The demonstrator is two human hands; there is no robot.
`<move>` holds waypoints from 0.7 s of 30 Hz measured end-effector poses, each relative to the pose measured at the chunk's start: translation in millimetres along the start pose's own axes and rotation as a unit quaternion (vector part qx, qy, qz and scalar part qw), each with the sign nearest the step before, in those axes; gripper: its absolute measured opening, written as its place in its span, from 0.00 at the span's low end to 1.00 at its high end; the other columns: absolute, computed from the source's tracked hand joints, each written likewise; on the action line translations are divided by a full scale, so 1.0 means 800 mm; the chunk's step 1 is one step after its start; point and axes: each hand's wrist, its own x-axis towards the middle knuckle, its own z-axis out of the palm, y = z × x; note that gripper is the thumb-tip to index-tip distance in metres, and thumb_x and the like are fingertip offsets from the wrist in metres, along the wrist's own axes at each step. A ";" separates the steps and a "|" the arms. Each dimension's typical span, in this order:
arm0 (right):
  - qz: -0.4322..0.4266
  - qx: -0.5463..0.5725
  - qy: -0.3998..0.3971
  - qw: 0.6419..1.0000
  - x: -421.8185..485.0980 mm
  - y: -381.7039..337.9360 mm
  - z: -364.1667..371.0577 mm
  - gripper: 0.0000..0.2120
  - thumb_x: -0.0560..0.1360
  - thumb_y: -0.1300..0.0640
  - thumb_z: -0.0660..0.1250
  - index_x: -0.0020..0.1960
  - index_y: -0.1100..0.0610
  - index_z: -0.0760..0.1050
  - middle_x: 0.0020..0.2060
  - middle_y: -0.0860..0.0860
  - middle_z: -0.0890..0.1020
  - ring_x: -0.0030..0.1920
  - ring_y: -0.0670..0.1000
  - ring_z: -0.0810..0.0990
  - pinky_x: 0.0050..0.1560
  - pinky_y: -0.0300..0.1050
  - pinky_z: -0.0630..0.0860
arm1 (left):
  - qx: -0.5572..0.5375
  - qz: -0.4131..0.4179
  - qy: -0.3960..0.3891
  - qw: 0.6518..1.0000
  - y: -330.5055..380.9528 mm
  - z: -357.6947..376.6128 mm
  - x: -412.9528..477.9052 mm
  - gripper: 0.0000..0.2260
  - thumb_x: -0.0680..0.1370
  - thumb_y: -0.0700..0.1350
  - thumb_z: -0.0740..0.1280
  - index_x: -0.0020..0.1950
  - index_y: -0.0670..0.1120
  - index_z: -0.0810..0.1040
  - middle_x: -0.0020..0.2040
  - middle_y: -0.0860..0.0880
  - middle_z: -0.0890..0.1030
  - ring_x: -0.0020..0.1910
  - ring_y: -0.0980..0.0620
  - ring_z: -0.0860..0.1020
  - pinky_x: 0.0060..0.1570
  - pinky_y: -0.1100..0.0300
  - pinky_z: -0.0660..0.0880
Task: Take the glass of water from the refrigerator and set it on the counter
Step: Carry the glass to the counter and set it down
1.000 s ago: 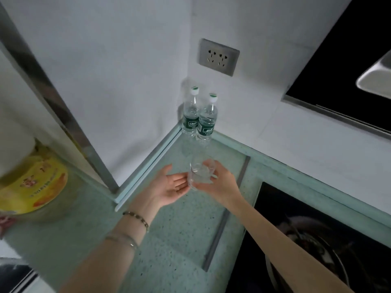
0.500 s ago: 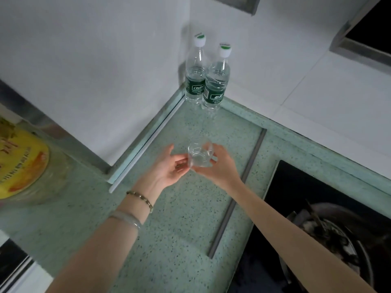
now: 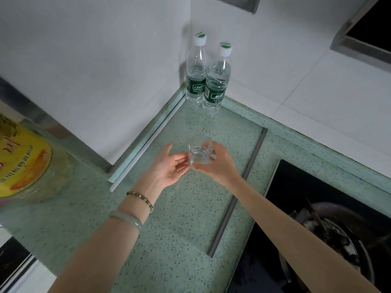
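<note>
A small clear glass of water is upright at the middle of the green speckled counter; I cannot tell whether its base touches the surface. My right hand wraps its fingers around the glass from the right. My left hand is open, palm turned to the glass, its fingertips at or just short of the glass's left side. Two bracelets sit on my left wrist. The refrigerator is out of view.
Two water bottles with green labels stand in the back corner against the white wall. A large yellow-labelled jug sits at the left. A black stove with a burner lies at the right, past a grey strip.
The view has tilted down, so the socket and hood slid off the top. Both hands and the glass keep their grip and place on the counter.
</note>
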 end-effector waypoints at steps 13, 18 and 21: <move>-0.052 0.236 0.072 0.968 -0.094 -0.091 -0.057 0.34 0.75 0.44 0.66 0.75 0.39 0.52 0.77 0.41 0.54 0.76 0.49 0.54 0.70 0.52 0.56 | -0.314 0.166 -0.086 0.931 0.008 -0.027 -0.101 0.37 0.80 0.65 0.46 0.69 0.35 0.72 0.70 0.39 0.74 0.72 0.42 0.69 0.72 0.48 0.64; -0.141 0.227 0.132 0.955 -0.164 -0.146 -0.070 0.35 0.75 0.49 0.68 0.76 0.43 0.54 0.75 0.40 0.58 0.75 0.48 0.56 0.72 0.49 0.58 | -0.235 0.309 -0.079 0.918 0.005 -0.025 -0.213 0.31 0.81 0.62 0.48 0.66 0.39 0.75 0.64 0.41 0.79 0.65 0.45 0.76 0.68 0.50 0.70; -0.191 0.220 0.141 0.946 -0.210 -0.167 -0.077 0.36 0.74 0.47 0.69 0.76 0.44 0.53 0.76 0.39 0.57 0.75 0.44 0.57 0.72 0.46 0.58 | -0.121 0.423 -0.052 0.897 0.000 -0.029 -0.291 0.27 0.83 0.58 0.45 0.67 0.43 0.73 0.64 0.46 0.79 0.65 0.51 0.76 0.69 0.54 0.68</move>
